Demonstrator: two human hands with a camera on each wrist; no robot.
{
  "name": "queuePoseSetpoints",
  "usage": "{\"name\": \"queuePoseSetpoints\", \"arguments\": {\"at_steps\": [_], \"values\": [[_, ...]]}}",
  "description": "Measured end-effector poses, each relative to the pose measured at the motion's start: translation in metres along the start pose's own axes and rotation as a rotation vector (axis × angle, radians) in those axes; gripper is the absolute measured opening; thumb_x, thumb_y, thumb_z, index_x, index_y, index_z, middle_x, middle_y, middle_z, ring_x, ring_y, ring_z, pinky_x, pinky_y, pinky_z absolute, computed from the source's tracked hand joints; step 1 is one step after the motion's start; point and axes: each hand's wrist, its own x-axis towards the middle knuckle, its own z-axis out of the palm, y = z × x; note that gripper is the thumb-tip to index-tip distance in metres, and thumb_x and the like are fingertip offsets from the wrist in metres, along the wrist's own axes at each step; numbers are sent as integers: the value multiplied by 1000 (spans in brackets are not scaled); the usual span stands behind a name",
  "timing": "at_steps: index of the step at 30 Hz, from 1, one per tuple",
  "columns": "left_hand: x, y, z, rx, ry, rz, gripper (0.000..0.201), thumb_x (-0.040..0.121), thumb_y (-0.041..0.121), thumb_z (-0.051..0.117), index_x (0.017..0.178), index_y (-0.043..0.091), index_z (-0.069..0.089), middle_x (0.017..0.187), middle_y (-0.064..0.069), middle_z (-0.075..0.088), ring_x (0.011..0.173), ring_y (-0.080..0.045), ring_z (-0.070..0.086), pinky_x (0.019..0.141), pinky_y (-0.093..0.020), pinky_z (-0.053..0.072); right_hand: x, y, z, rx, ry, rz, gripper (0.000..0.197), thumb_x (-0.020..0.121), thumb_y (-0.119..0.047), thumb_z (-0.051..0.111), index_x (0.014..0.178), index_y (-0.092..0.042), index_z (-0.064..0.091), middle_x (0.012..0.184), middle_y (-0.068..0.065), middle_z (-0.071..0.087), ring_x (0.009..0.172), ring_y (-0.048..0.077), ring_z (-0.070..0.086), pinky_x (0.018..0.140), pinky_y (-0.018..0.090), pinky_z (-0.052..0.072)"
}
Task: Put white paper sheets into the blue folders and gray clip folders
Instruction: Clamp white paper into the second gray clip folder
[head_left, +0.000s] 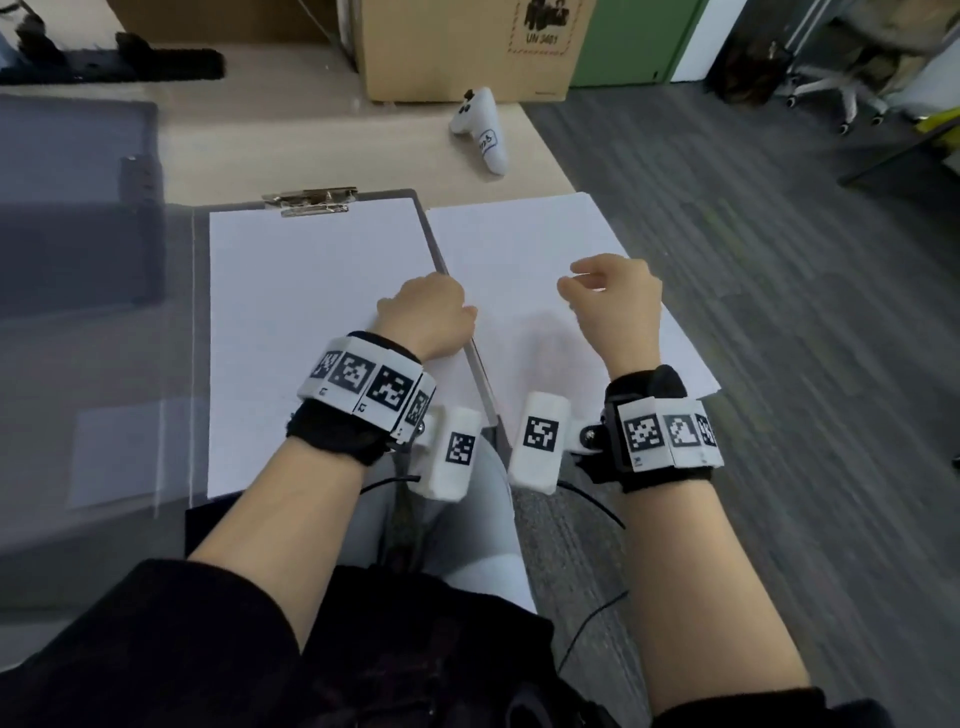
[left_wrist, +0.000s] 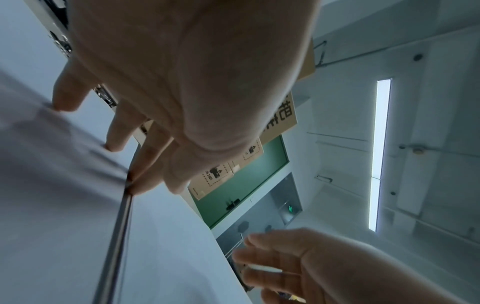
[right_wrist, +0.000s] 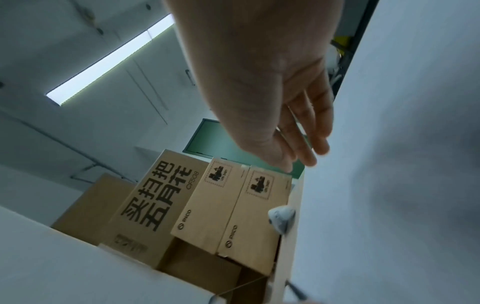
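A gray clip folder lies open on the desk with a metal clip at its top and a white sheet on it. A stack of white paper sheets lies just to its right, overhanging the desk edge. My left hand rests at the folder's right edge; in the left wrist view its fingertips press on the sheet and the folder's rim. My right hand hovers over the stack with relaxed fingers and holds nothing. A bluish translucent folder lies at the left.
A white game controller lies on the desk behind the paper, and cardboard boxes stand beyond it. Black gear sits at the far left. The desk ends at the right, over gray carpet. An office chair stands far right.
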Motion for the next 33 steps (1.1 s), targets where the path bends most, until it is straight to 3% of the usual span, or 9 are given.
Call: {"name": "queuePoseSetpoints", "arguments": {"at_steps": [3,7,11,14,18,23,28,30,33], "values": [[-1,7,6,128,0,-16,28,96,24,31,99,6,52,122,-10,48,116,-31,44,100,-49,35,0,20,-8,-101,71,38,35,83,-16,60,117,-8,63,115,9,66,113,25,58,95,32,45],[2,8,13,191,-4,4,34,97,20,28,118,6,51,133,-8,42,127,-31,36,103,-52,33,0,36,-11,-375,-59,214,64,85,-35,60,141,-15,37,147,12,38,140,30,27,112,53,23],[4,8,15,177,-7,10,31,95,13,28,118,8,49,135,-5,39,134,-33,29,104,-56,31,-2,48,-17,-528,-99,328,91,79,-59,59,148,-17,19,156,15,17,146,29,11,111,65,1],[6,6,14,161,-9,23,31,94,10,28,114,8,51,134,-4,40,134,-32,29,104,-57,30,-6,50,-20,-427,33,288,89,75,-52,68,141,-10,28,143,17,34,134,34,31,111,56,16],[6,3,14,165,2,48,36,93,8,27,121,11,50,139,-1,38,136,-31,27,105,-58,28,-9,50,-22,-313,239,154,63,82,-26,66,135,-6,39,131,13,46,119,32,48,94,40,37],[5,1,14,161,20,57,38,94,9,26,123,15,49,141,0,38,135,-28,29,105,-57,29,-14,41,-29,-239,318,122,29,86,-13,53,113,-5,55,112,13,64,101,34,58,74,32,34],[4,-1,17,88,14,65,44,97,16,25,139,22,36,155,8,22,145,-23,12,114,-54,15,-22,16,-32,-238,395,25,5,88,-11,49,89,-13,45,82,9,56,75,28,44,67,32,29],[5,-5,17,-26,24,63,38,92,11,30,125,20,46,145,-1,36,141,-24,21,114,-53,16,-25,6,-36,-187,449,-27,2,88,-9,48,90,-9,49,73,0,50,73,24,41,67,30,28],[3,-7,10,-283,64,61,18,92,15,36,84,22,49,103,-6,49,117,-28,46,103,-44,35,-29,-9,-41,-74,536,-102,7,88,-11,52,92,-5,55,61,-15,39,68,18,42,66,28,30]]}}
